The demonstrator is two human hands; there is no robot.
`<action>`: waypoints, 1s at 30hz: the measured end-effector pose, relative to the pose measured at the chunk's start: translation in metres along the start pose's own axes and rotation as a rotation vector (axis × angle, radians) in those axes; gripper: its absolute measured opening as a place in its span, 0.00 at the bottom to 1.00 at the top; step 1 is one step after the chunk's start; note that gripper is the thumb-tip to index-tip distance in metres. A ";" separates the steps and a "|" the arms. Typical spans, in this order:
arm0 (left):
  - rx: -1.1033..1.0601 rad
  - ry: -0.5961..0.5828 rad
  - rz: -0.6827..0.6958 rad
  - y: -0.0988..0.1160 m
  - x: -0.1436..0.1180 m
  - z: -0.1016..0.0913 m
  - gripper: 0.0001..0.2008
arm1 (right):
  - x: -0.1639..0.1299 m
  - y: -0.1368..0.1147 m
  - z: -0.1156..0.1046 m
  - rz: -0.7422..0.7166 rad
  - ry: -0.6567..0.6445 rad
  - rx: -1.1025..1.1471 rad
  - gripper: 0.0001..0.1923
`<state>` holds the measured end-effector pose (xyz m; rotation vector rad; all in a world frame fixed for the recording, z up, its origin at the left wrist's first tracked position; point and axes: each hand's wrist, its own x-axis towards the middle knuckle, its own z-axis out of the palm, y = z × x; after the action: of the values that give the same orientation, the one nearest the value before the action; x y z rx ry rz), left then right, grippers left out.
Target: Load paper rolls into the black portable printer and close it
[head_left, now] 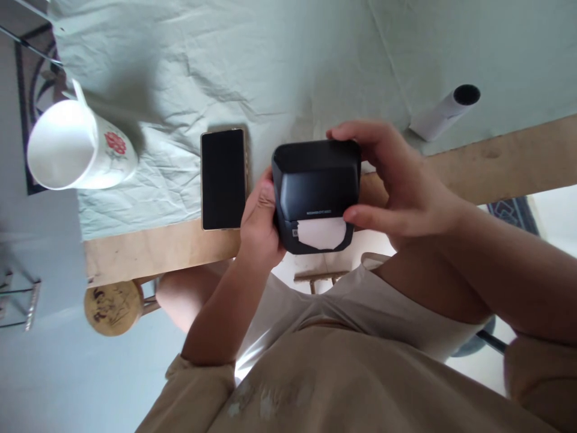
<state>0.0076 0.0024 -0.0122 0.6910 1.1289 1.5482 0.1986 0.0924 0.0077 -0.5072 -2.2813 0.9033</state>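
A small black portable printer (321, 186) is held up in front of me, over the table's front edge. White paper (322, 233) shows at its lower side, below some small pale lettering. My left hand (262, 219) wraps round the printer's left side. At the right side, my right hand (401, 180) has its fingers on the top corner and its thumb near the end of the paper. Just left of the printer, a phone (224, 179) with a dark screen lies on the cloth.
A white mug (63, 144) with a red flower stands at the left. On the right lies a white tube (444, 114) with a dark end. Pale green cloth (270, 66) covers the table, leaving its wooden edge (505, 162) bare. A round stool (113, 308) stands below left.
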 end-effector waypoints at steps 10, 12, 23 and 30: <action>-0.111 -0.111 -0.055 0.003 0.001 0.002 0.13 | 0.004 -0.015 0.003 0.011 0.369 -0.046 0.15; -0.074 -0.136 -0.026 0.002 0.001 0.000 0.11 | 0.007 -0.020 0.007 0.012 0.502 0.059 0.11; -0.018 -0.289 -0.002 0.002 -0.001 -0.003 0.16 | 0.021 -0.057 0.007 0.364 -0.015 -0.814 0.15; -0.009 -0.301 -0.035 0.003 -0.002 -0.004 0.21 | 0.018 -0.046 -0.003 0.320 -0.117 -0.629 0.16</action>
<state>0.0030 -0.0005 -0.0108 0.8619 0.9028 1.3648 0.1825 0.0716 0.0499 -1.1394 -2.6239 0.3323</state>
